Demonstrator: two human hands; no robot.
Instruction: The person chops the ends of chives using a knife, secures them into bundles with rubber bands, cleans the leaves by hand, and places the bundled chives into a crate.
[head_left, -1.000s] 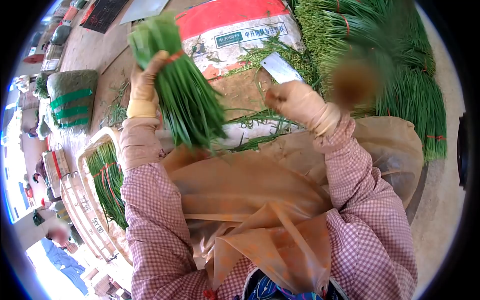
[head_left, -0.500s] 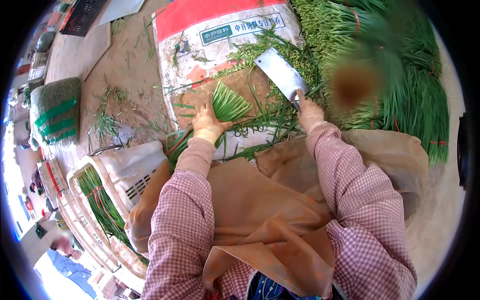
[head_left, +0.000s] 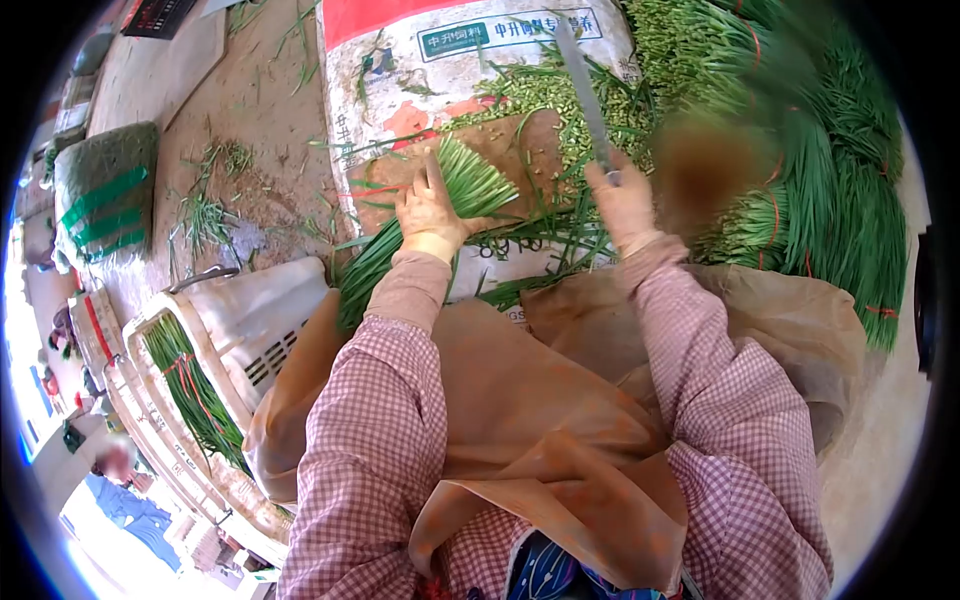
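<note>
My left hand [head_left: 430, 212] is closed around a bunch of garlic chives [head_left: 472, 178], pressing it on a brown cutting board [head_left: 535, 150]. The pale cut ends fan out to the right, while the long green leaves trail toward my lap. In my right hand [head_left: 624, 205] is a cleaver [head_left: 583, 95], its handle mostly hidden by my fingers. The blade is turned nearly edge-on and points away from me, right of the bunch. Short trimmed pieces [head_left: 575, 125] lie heaped beyond and beside the board.
A printed sack [head_left: 390, 90] lies under the board. Tied chive bundles [head_left: 820, 220] are piled on the right. To the left stand a white plastic crate [head_left: 215, 370] holding more chives and a wrapped package with green tape [head_left: 105, 195]. Another person [head_left: 135, 510] is at lower left.
The cleaver has swung from showing its flat face to nearly edge-on, tip raised away from me. My left hand still keeps the bunch on the board; the view has shifted slightly.
</note>
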